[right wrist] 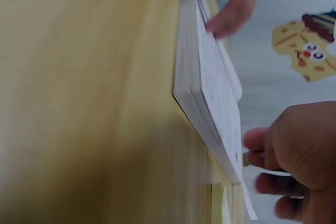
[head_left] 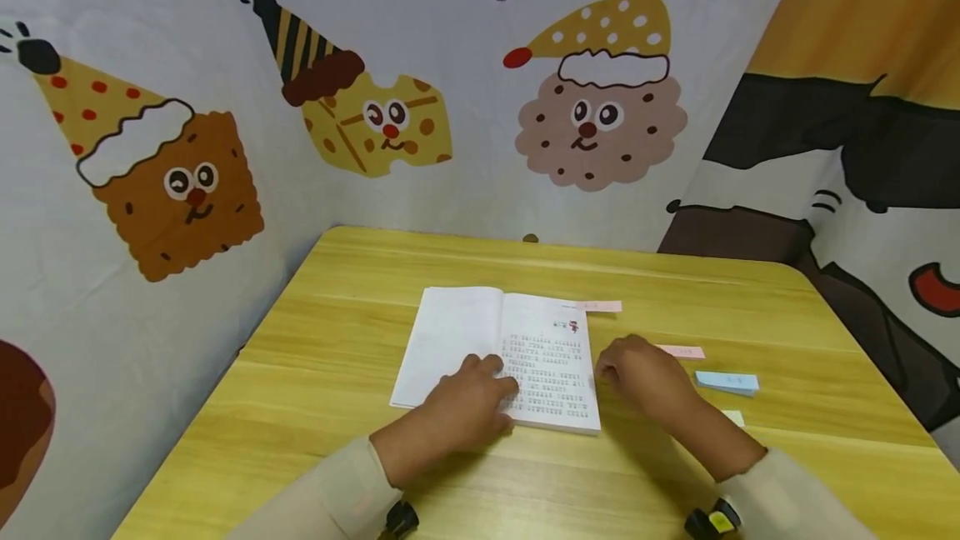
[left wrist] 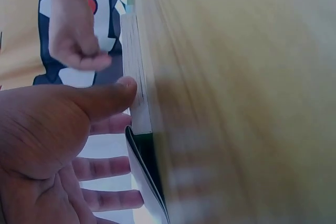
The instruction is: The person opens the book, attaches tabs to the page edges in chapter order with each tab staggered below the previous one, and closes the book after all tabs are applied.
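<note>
An open book (head_left: 551, 365) lies on the table, its left page blank and its right page printed. My left hand (head_left: 468, 402) rests on it near the gutter, fingers spread over the pages. The left wrist view has the thumb (left wrist: 126, 90) against the book's lower edge. Just beyond the right page edge hovers my right hand (head_left: 648, 377), its fingers loosely bent; nothing shows between them in the right wrist view. A pink paper tab (head_left: 603, 306) sticks out from the book's upper right edge.
Right of the book lie a pink strip (head_left: 684, 352), partly behind the right hand, a blue sticky-note pad (head_left: 727, 382) and a pale yellow-green slip (head_left: 734, 417), partly covered by the right forearm. A cartoon-printed cloth (head_left: 480, 198) hangs behind the wooden table (head_left: 315, 323).
</note>
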